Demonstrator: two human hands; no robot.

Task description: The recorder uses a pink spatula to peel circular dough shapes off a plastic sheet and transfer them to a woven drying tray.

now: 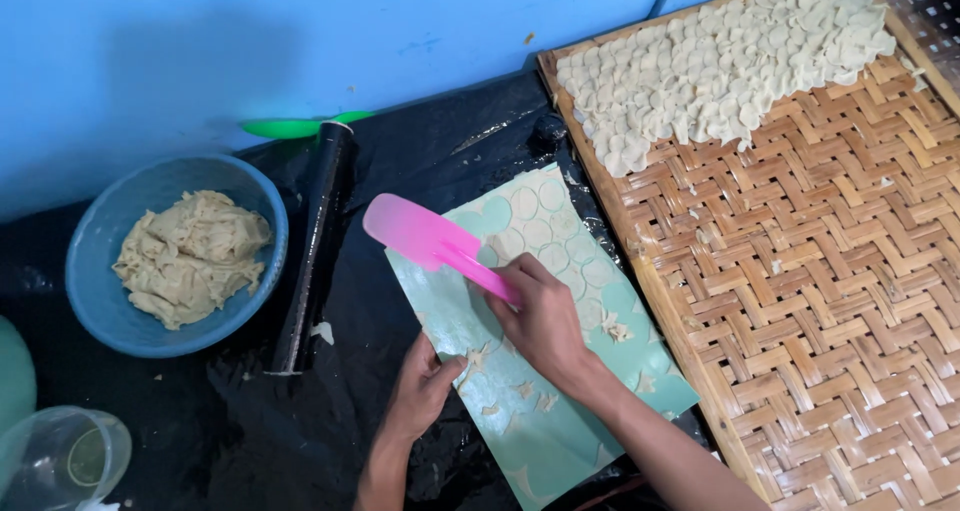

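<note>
the right hand [545, 321] has its fingers [520, 276] closed around the handle of a pink plastic spatula [425, 236], whose blade lies on a pale green rectangular mat [560, 441] with thin cut dough rounds [540, 233]. the left hand [422, 386] pinches the mat's near edge, fingers curled on it. right of both lies a woven bamboo tray [830, 291].

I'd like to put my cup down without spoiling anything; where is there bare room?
The woven bamboo tray is bare below its heap of dough discs. Black sheet lies free between the blue bowl and left hand. The green board is crowded.
</note>
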